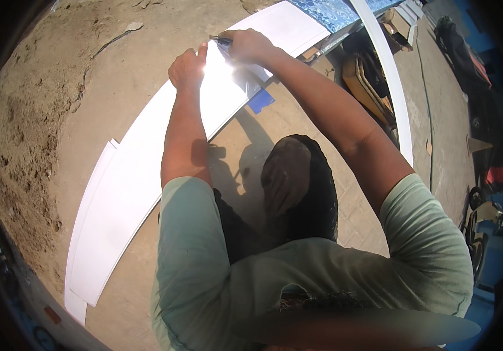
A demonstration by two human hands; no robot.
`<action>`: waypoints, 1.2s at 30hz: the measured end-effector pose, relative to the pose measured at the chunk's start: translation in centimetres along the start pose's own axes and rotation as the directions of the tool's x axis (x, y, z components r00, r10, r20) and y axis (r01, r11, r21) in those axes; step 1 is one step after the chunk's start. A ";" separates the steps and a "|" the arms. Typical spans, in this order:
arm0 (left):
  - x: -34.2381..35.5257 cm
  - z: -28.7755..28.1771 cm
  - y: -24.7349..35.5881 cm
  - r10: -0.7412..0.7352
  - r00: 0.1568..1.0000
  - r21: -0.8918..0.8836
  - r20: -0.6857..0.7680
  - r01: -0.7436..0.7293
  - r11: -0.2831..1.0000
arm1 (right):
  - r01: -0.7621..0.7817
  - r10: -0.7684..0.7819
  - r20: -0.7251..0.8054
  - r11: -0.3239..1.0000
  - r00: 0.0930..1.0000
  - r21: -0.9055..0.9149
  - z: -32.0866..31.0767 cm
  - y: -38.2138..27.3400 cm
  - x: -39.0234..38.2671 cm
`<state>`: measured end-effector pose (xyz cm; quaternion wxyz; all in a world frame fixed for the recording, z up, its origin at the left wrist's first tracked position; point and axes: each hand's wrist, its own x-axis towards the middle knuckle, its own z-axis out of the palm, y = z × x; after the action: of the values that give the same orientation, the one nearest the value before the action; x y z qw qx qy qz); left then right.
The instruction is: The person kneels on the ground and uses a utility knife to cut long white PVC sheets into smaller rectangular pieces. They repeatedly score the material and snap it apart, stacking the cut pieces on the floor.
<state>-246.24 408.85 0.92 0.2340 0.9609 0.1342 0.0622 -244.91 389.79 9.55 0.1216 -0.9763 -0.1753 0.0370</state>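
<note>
A long white panel (124, 181) lies in front of me, running from the lower left to the upper right. My left hand (187, 68) is at its far edge, fingers curled and the index finger pointing up; it appears to grip that edge. Closed around a small dark hand tool (222, 40), my right hand (246, 47) is over the panel close to the left one. The tool's tip reaches toward my left fingertips; its exact kind cannot be made out. Strong sun glare on the panel hides the surface between my hands.
A blue patterned sheet (327, 13) adjoins the panel's far right end. A white strip (389, 70) curves down at the right, beside cardboard boxes (363, 88). A blue scrap (260, 100) lies by the panel. Loose soil (20, 146) covers the ground at left.
</note>
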 end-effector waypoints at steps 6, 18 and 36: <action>-0.2 -0.1 -0.1 0.015 1.000 -0.023 -0.017 -0.015 1.000 | 0.011 -0.010 0.034 1.000 0.999 -0.005 -0.2 -0.8 1.1; -0.4 -0.2 0.0 0.028 1.000 0.006 -0.012 -0.028 1.000 | 0.046 -0.014 0.145 0.975 0.989 -0.216 -3.9 -1.1 -4.7; -1.4 0.3 -0.5 0.003 1.000 -0.023 0.017 -0.003 1.000 | -0.009 0.136 0.411 0.955 0.901 -0.295 -3.4 -5.6 1.6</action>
<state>-247.59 408.77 0.36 0.2458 0.9589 0.1300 0.0557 -244.93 394.69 14.21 -0.0635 -0.9575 -0.1642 0.2285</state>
